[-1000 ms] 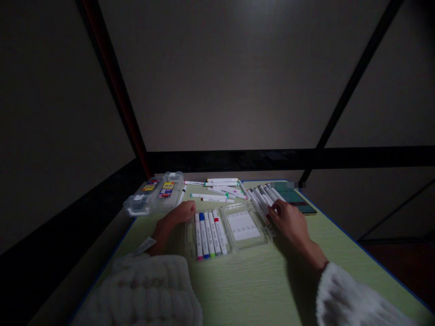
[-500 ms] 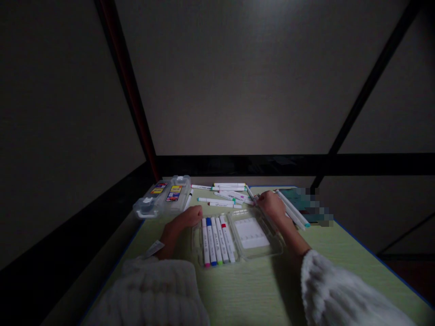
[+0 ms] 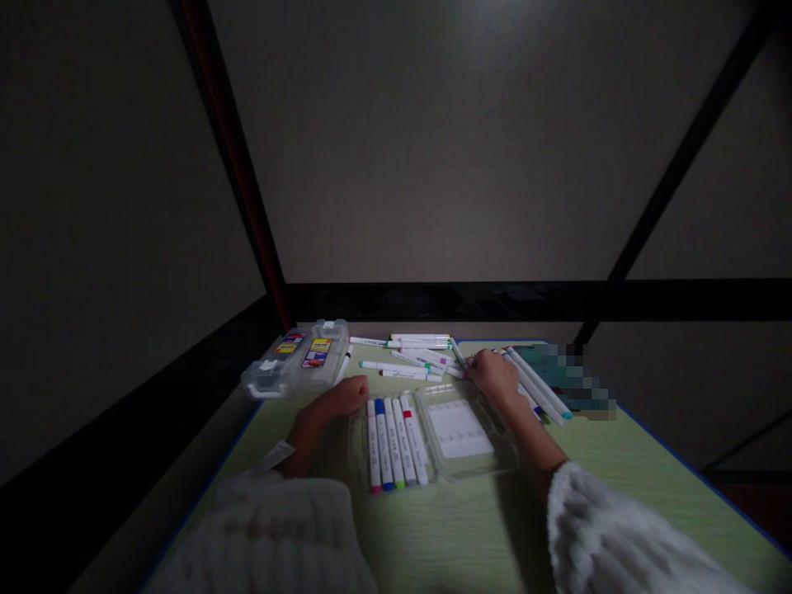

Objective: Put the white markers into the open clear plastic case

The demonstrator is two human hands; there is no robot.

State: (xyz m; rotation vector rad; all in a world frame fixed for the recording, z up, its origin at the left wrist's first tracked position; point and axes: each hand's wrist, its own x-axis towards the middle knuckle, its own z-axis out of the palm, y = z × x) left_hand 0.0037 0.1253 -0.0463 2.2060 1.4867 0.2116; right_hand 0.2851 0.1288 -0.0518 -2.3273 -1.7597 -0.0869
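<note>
An open clear plastic case (image 3: 433, 476) lies in front of me, its lid folded out to the right with a white printed card (image 3: 459, 429) inside. Several white markers (image 3: 396, 441) stand side by side in its left half, with pink, blue, green, grey and red colour marks. My left hand (image 3: 351, 395) is curled closed at the case's far left corner; whatever its fingers hold is hidden. Beyond the lid, my right hand (image 3: 493, 373) is bent down among loose markers (image 3: 426, 360), fingers closed and mostly out of sight. Marker ends touch its left side.
Two closed clear cases (image 3: 325, 355) with coloured labels sit at the back left. More white markers (image 3: 539, 381) lie right of my right hand, beside a dark green blurred item (image 3: 557, 375). The green tabletop (image 3: 445, 536) has blue edges; a wall rises behind it.
My right hand has dropped slightly among the markers. The markers to its right show a little more. My left hand and the markers in the case look the same.
</note>
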